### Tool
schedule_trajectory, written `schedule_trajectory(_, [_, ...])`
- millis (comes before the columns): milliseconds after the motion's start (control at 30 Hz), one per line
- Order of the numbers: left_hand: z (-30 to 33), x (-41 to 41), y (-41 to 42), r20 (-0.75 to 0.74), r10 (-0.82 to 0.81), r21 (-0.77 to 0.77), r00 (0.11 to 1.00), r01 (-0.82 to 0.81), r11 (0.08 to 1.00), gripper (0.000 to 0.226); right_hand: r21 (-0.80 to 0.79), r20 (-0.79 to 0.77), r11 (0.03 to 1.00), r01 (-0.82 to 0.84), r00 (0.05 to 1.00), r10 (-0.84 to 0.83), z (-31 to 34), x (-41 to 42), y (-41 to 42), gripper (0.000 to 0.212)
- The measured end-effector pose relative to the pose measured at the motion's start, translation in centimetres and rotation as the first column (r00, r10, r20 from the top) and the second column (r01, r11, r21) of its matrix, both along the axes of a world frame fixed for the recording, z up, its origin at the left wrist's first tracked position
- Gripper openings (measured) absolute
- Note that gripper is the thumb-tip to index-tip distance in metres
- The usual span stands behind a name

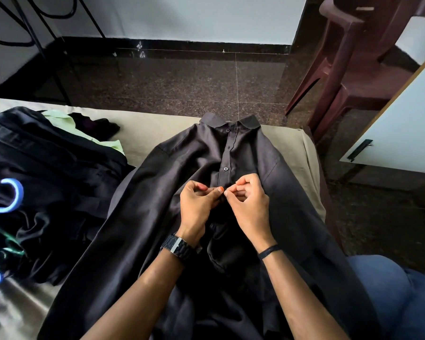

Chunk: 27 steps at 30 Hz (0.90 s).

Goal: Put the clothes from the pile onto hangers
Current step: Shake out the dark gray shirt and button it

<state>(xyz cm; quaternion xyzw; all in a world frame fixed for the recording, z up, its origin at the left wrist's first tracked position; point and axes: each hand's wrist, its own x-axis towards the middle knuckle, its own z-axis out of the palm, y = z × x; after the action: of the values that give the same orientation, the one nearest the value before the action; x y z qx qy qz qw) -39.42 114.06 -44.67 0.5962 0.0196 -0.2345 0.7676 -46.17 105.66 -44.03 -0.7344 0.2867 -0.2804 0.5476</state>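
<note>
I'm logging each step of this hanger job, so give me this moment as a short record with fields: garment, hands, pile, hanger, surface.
garment: dark shirt laid flat, collar away from the person, upper buttons done up
left hand: left hand pinches the placket at mid-chest
right hand: right hand pinches the placket beside it
pile: dark clothes pile to the left, a light green piece in it
hanger: blue hanger lying on the pile, not yet in the shirt
surface: beige bed sheet

Bare forearms; black link watch left, thin black wristband right, blue jeans.
</note>
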Motion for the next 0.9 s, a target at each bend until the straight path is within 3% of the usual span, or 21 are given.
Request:
schedule_trajectory(167, [-0.4, 0.0, -0.3, 0.116, -0.006, 0.079, 0.993, -0.003, 0.997, 0.037, -0.06, -0.045, 0.998, 0.008, 0.999, -0.011, 0.2, -0.1, -0.2, 0.02])
schedule_trajectory(233, [-0.5, 0.1, -0.3, 0.141, -0.023, 0.088, 0.99, 0.01, 0.996, 0.038, 0.0, -0.087, 0.999, 0.044, 0.995, -0.044, 0.4, 0.0, -0.5, 0.016])
schedule_trajectory(300, [-0.6, 0.3, -0.3, 0.108, -0.055, 0.024, 0.993, 0.052, 0.998, 0.036, 0.364, -0.032, 0.929, 0.063, 0.998, -0.055, 0.6, 0.2, -1.2, 0.017])
schedule_trajectory(367, [-0.7, 0.7, -0.3, 0.093, -0.096, -0.007, 0.991, 0.097, 0.995, 0.032, 0.723, 0.069, 0.691, 0.004, 0.995, -0.077, 0.8, 0.3, -1.7, 0.021])
schedule_trajectory(433, [-0.9, 1.4, -0.4, 0.114, -0.143, 0.024, 0.983, 0.141, 0.99, 0.03, 0.776, 0.066, 0.631, -0.009, 0.996, -0.067, 0.8, 0.4, -1.8, 0.018])
schedule_trajectory(600, [-0.1, 3.7, -1.2, 0.144, -0.257, 0.097, 0.956, 0.244, 0.965, 0.028, 0.437, -0.04, 0.899, 0.043, 0.999, -0.028, 1.7, 0.8, -0.8, 0.013])
schedule_trajectory(700, [1.2, 5.4, -2.4, 0.105, -0.403, 0.197, 0.909, 0.378, 0.905, 0.026, 0.26, -0.157, 0.965, -0.036, 0.984, 0.079, 1.4, 1.4, 0.0, 0.015])
schedule_trajectory(833, [0.5, 6.1, -2.6, 0.109, -0.521, 0.399, 0.847, 0.442, 0.803, 0.023, -0.194, -0.427, 0.97, -0.145, 0.903, 0.05, -0.6, 0.4, -0.3, 0.013])
schedule_trajectory(900, [-0.6, 5.7, -1.8, 0.133, -0.538, 0.48, 0.832, 0.421, 0.77, 0.022, -0.205, -0.477, 0.962, -0.18, 0.877, 0.062, -1.6, -0.6, -0.6, 0.011])
